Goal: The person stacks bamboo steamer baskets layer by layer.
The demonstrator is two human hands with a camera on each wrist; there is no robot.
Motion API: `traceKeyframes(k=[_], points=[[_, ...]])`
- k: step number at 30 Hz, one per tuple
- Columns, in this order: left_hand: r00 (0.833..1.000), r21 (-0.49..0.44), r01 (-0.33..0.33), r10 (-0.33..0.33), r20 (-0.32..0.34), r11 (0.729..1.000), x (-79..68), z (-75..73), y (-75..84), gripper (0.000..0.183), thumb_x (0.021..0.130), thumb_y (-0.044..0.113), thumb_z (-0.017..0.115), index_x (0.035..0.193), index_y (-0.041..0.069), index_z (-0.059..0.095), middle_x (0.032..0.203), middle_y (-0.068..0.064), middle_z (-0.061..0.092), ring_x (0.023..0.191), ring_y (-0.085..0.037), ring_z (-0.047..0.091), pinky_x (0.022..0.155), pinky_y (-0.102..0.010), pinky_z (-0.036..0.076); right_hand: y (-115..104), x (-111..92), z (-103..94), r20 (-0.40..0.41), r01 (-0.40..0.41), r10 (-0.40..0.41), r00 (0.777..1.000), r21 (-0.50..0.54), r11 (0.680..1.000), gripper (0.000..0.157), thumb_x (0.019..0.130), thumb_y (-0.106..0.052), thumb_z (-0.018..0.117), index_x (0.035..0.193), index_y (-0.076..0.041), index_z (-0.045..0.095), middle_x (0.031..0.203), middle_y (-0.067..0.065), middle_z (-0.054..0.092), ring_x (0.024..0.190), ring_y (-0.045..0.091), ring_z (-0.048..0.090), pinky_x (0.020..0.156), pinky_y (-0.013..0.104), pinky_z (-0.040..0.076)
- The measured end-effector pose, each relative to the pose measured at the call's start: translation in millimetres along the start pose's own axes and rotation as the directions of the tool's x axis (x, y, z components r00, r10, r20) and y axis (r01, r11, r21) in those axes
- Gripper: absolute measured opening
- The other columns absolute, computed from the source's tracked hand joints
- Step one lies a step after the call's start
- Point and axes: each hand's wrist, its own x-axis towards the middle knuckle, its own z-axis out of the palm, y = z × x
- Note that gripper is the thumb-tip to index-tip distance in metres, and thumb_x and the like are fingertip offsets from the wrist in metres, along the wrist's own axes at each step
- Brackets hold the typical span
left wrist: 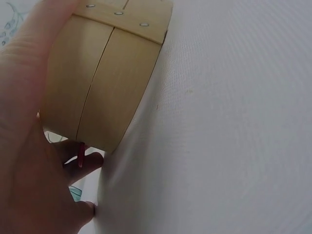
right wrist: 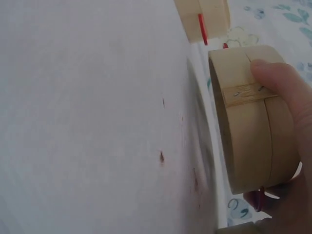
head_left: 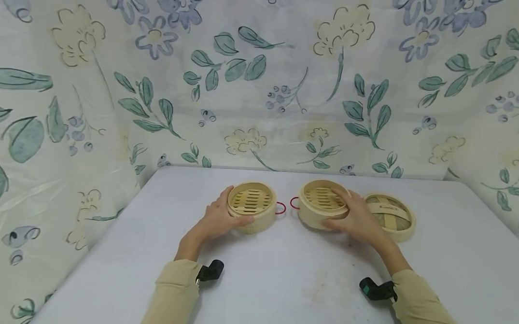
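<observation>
Two round bamboo steamer baskets with slatted bottoms and red loop handles are side by side in the head view. My left hand grips the left steamer basket by its wall, thumb at the front and fingers round the far left side; this basket rests on the table. My right hand holds the right steamer basket by its right side, thumb on the front wall. In the right wrist view, the right basket's lower edge stands apart from the table surface. Its far-side fingers are partly hidden.
A bamboo steamer lid with a crossing band lies just right of the right hand. The white-covered table has small reddish-brown marks near its middle. A flower-patterned curtain stands behind and at both sides.
</observation>
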Motion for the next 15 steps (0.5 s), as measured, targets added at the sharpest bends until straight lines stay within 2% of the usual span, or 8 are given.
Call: traceKeyframes(k=[3, 7, 15], points=[[1.0, -0.007, 0.011, -0.011, 0.016, 1.0, -1.0, -1.9, -0.8, 0.125, 0.071, 0.068, 0.075, 0.158, 0.012, 0.005, 0.157, -0.023, 0.028, 0.143, -0.048, 0.022, 0.111, -0.066, 0.024, -5, 1, 0.5, -0.009, -0.012, 0.012, 1.0, 0.006, 1.0, 0.099, 0.076, -0.058, 0.079, 0.155, -0.021, 0.032, 0.153, 0.023, 0.031, 0.14, 0.045, 0.029, 0.104, 0.071, 0.029], [1.0, -0.012, 0.016, -0.016, 0.023, 1.0, -1.4, -3.4, -2.1, 0.127, 0.071, 0.066, 0.076, 0.157, 0.005, 0.006, 0.156, -0.025, 0.027, 0.144, -0.048, 0.02, 0.113, -0.065, 0.021, -14, 4, -0.6, -0.033, -0.011, 0.011, 0.999, 0.01, 1.0, 0.099, 0.075, -0.062, 0.078, 0.155, -0.027, 0.031, 0.154, 0.022, 0.03, 0.14, 0.045, 0.028, 0.104, 0.071, 0.028], [0.999, -0.02, -0.01, 0.011, 0.046, 1.0, -0.8, -3.5, -3.0, 0.124, 0.072, 0.064, 0.077, 0.157, 0.005, 0.009, 0.157, -0.021, 0.028, 0.146, -0.045, 0.018, 0.115, -0.064, 0.016, -28, 15, -3.3, -0.078, 0.024, -0.022, 0.997, 0.024, 0.999, 0.096, 0.076, -0.053, 0.081, 0.154, -0.027, 0.032, 0.154, 0.017, 0.033, 0.14, 0.04, 0.028, 0.107, 0.066, 0.028]])
